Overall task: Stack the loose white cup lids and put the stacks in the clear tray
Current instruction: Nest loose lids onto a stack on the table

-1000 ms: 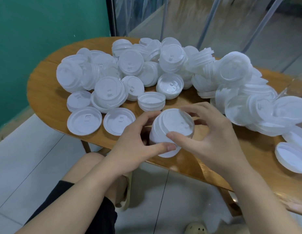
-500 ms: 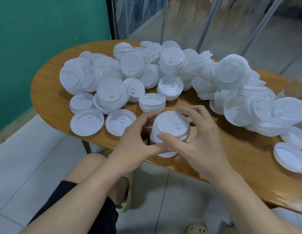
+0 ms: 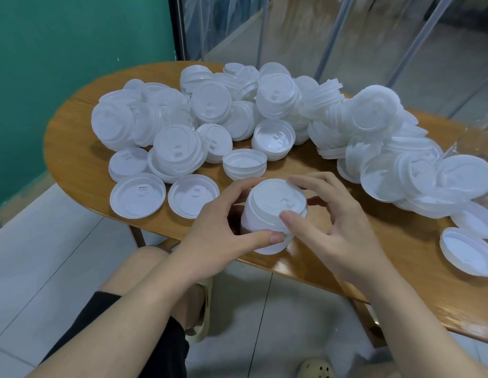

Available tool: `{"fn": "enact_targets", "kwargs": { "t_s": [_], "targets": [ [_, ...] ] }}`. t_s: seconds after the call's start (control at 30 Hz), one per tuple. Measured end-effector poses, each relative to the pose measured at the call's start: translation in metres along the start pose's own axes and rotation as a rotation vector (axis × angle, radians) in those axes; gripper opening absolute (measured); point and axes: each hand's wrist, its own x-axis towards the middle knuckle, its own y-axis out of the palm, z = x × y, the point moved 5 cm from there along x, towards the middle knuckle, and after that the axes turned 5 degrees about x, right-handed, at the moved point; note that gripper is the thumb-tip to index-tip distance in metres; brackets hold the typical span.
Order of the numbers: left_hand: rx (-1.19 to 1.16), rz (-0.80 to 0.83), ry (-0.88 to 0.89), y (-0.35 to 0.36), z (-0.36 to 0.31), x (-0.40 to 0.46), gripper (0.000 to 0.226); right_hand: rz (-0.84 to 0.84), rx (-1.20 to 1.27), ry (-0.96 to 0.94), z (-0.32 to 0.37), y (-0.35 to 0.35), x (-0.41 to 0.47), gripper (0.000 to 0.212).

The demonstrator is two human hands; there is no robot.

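Head view: both hands cup a short stack of lids [image 3: 275,211] at the near edge of the wooden table [image 3: 73,159], so the stacking step looks to be in hand. The left hand [image 3: 223,233] grasps its left side, thumb across the front; the right hand [image 3: 333,225] grasps the right, thumb on the top lid. The stack's long axis runs bottom to top, leaning a little toward the camera, tops facing up. A heap of loose lids [image 3: 264,105] lies beyond. Next, I judge, comes squaring the stack, then carrying it right toward the clear tray [image 3: 477,135], barely visible at the edge
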Motion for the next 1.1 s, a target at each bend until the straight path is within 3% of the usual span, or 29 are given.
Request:
{"fn": "enact_targets", "kwargs": {
  "t_s": [0.27,0.37,0.5,0.83,1.1],
  "targets": [
    [-0.003,0.0,0.01,-0.001,0.001,0.0,0.072,0.093,0.104,0.028,-0.008,-0.002,0.004,0.053],
    [-0.017,-0.006,0.005,-0.002,0.002,-0.001,0.073,0.014,0.23,0.036,-0.011,-0.009,0.019,0.033],
    [-0.004,-0.018,0.006,-0.002,0.003,-0.001,0.07,-0.109,0.105,-0.061,-0.026,-0.01,0.061,0.015],
    [0.028,-0.017,0.009,-0.006,0.003,-0.001,0.065,0.135,-0.092,-0.198,-0.046,0.037,0.11,0.019],
    [0.05,-0.002,0.035,-0.005,0.003,0.001,0.075,0.122,-0.051,-0.187,-0.043,0.037,0.114,0.006]
  ]
}}
